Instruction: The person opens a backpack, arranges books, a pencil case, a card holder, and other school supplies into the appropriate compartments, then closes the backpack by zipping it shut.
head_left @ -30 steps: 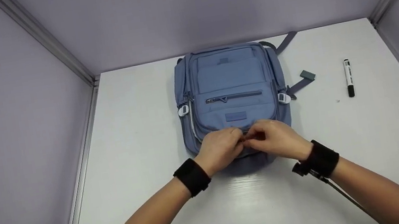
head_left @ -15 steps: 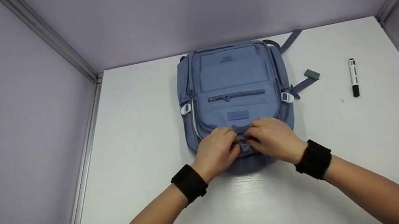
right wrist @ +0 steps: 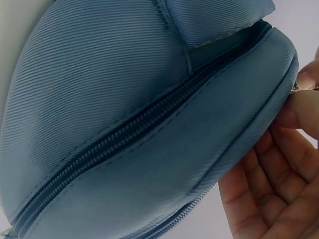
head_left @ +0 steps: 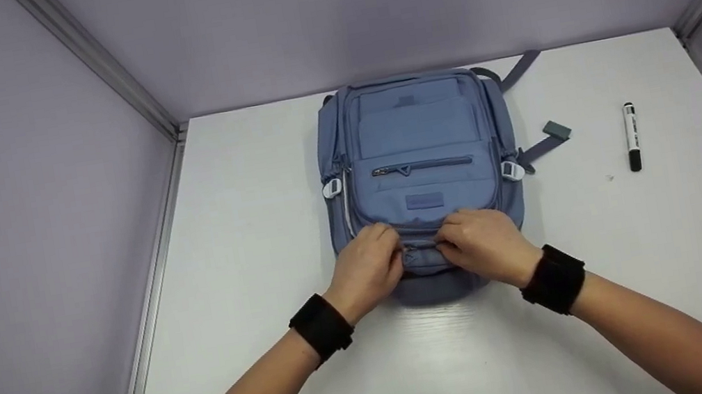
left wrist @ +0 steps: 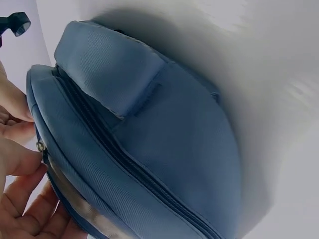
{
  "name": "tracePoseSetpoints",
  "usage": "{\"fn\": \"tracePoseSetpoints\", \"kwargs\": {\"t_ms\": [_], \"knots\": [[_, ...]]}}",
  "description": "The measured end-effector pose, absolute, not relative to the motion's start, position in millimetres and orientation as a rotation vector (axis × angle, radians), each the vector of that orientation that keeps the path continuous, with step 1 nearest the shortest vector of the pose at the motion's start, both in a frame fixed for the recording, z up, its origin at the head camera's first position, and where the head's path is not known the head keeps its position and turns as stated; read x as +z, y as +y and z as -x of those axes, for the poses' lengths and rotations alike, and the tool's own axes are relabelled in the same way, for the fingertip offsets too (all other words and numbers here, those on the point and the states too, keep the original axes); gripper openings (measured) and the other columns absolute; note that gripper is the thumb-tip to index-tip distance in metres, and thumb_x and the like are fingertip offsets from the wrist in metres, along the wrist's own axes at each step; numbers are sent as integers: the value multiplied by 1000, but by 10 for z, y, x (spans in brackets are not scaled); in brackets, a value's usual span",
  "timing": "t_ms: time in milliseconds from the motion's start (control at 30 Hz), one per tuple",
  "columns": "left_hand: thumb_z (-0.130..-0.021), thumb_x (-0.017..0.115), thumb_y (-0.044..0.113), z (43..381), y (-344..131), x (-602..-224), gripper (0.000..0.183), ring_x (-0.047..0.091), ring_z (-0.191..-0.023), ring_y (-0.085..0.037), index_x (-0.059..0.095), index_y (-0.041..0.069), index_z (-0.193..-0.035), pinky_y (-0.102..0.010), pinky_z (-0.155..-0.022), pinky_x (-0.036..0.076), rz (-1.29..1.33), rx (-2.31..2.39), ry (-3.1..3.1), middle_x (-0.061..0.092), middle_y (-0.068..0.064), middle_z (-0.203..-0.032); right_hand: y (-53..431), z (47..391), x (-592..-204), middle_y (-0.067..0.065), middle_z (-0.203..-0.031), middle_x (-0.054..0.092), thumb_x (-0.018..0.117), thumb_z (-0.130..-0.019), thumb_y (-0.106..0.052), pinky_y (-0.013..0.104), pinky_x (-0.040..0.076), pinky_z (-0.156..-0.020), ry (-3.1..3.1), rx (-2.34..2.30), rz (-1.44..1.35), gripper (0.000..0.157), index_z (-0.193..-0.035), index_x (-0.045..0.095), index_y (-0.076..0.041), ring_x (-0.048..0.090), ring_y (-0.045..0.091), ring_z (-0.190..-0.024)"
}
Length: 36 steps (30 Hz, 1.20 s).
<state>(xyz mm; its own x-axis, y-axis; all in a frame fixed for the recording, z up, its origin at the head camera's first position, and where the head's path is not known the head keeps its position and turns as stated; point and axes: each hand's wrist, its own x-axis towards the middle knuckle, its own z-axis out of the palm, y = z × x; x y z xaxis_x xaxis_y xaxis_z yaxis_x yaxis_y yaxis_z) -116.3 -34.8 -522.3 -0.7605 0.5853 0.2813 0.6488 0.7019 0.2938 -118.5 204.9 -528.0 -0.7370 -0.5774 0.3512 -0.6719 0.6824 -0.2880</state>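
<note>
A blue backpack (head_left: 414, 127) lies front up on the white table, with its top end toward me. At that end my left hand (head_left: 366, 268) pinches a zipper slider (left wrist: 41, 147) between thumb and fingers. A triangular zipper pull (head_left: 410, 257) hangs right beside those fingers. Behind the slider in the left wrist view, a pale strip of lining shows in the opened zipper. My right hand (head_left: 485, 246) pinches the pocket edge (right wrist: 286, 87) to the right of the slider, fingers curled under it.
Right of the backpack lies a black-and-white marker (head_left: 632, 137), and a tiny scrap (head_left: 610, 178) sits near it. A strap with a green end (head_left: 557, 130) sticks out on that side. Grey panels (head_left: 398, 6) enclose the white table (head_left: 259, 240) at the back and sides.
My hands have moved apart: the left one has slid left along the zipper with the triangular pull, while the right has kept near its spot. The whole view has shifted slightly.
</note>
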Motion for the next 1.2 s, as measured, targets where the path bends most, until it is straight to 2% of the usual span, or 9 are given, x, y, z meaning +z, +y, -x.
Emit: {"fn": "tracePoseSetpoints", "kwargs": {"t_ms": [267,500,667,967,1200], "knots": [[-96,62,9,1170,-459,-5239,5,61,-101,-26,63,9,-92,-36,-90,51,1004,-599,-2697,63,-6,-105,2059,1192,-5276,-1,-82,70,77,-83,-9,38,56,-64,-2650,599,-1018,5,-87,78,-12,66,20,-75],[-94,66,4,1164,-665,-5253,8,60,-103,-23,61,10,-92,-34,-86,53,877,-635,-2736,61,-6,-108,2068,1189,-5269,0,-83,70,76,-82,-7,39,56,-65,-2659,609,-1014,7,-87,77,-12,67,21,-77],[-95,66,5,1168,-731,-5263,8,58,-105,-23,61,10,-94,-33,-88,52,869,-685,-2731,60,-6,-110,2028,1205,-5252,0,-86,69,75,-84,-10,39,56,-69,-2685,621,-1033,7,-90,76,-12,66,21,-79],[-93,68,5,1152,-775,-5286,9,58,-97,-21,62,11,-94,-33,-82,52,878,-679,-2687,60,-4,-101,1732,1279,-5130,0,-92,69,76,-90,-20,37,54,-69,-2695,649,-1117,14,-100,77,-10,62,20,-82],[-91,70,5,1134,-760,-5299,10,62,-96,-21,62,11,-93,-33,-84,53,878,-657,-2673,64,-3,-95,1475,1338,-5123,2,-85,65,77,-90,-17,39,53,-63,-2721,561,-1132,8,-93,74,-10,62,22,-75]]}}
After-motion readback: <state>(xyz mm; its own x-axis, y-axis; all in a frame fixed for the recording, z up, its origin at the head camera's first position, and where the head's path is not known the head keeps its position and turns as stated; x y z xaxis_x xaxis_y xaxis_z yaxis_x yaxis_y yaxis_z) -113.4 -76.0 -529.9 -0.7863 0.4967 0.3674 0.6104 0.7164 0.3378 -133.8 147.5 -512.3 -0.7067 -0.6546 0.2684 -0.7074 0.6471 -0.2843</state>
